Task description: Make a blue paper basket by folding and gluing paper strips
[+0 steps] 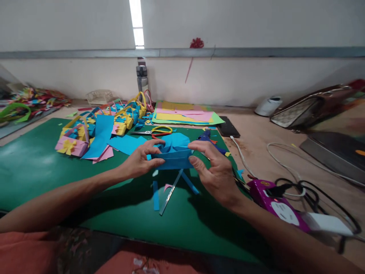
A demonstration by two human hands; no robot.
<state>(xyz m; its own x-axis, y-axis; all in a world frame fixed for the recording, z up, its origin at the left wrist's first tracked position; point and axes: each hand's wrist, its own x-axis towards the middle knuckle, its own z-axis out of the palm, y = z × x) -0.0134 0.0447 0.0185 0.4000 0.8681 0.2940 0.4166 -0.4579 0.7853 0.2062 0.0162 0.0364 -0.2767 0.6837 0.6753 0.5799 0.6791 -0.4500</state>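
Between my two hands is a folded blue paper box, raised a little over the green mat. My left hand pinches its left end, thumb in front and fingers behind. At the right end, my right hand grips the box between thumb and index finger. Below it on the mat lie a clear ruler, a blue paper strip and a second strip. Yellow-and-red-handled scissors rest just beyond the box. A dark blue glue gun is partly hidden behind my right hand.
Several small paper baskets stand at the left beside blue paper sheets. Stacked coloured paper lies at the back. A phone, a purple power strip with cables and a handbag are on the right.
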